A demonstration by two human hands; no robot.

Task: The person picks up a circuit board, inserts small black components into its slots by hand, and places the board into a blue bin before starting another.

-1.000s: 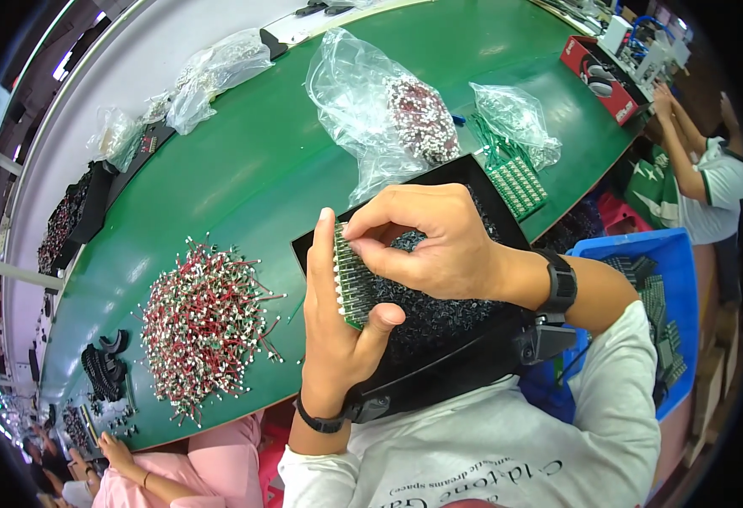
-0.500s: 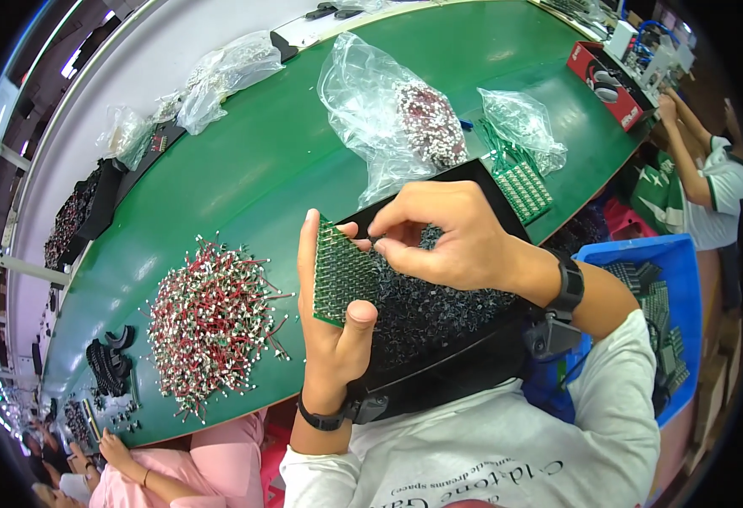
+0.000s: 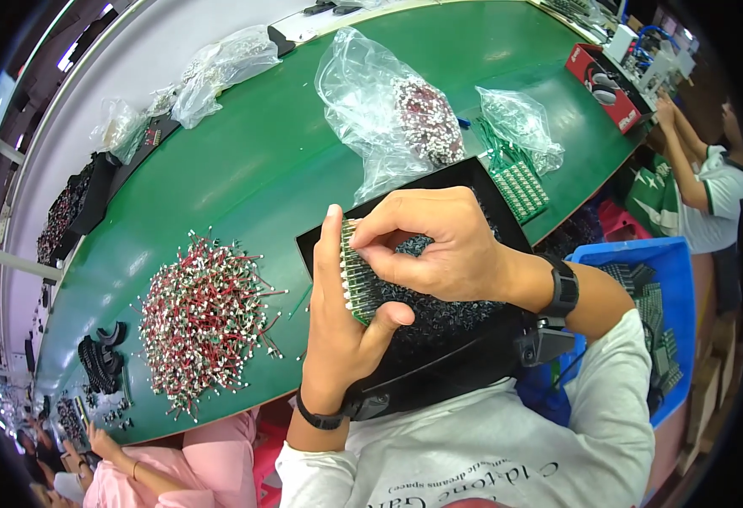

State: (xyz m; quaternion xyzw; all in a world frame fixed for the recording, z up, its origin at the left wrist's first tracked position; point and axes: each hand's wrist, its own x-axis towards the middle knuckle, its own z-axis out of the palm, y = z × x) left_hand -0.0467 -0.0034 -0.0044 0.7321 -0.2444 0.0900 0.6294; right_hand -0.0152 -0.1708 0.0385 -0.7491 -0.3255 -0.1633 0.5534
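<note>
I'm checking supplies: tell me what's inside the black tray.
Many small dark pieces are in the black tray. What lies behind the right hand and green board cannot be seen.

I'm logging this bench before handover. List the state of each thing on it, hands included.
Left hand: closed around the green board
Green board: held, tilted up on edge
Right hand: thumb and forefinger pinched at the board; any piece between them hidden
Black tray: holding loose black pieces
Red-and-white wire pile: loose, heaped
Large clear bag: partly filled, crumpled
Blue bin: open, holding boards
</note>
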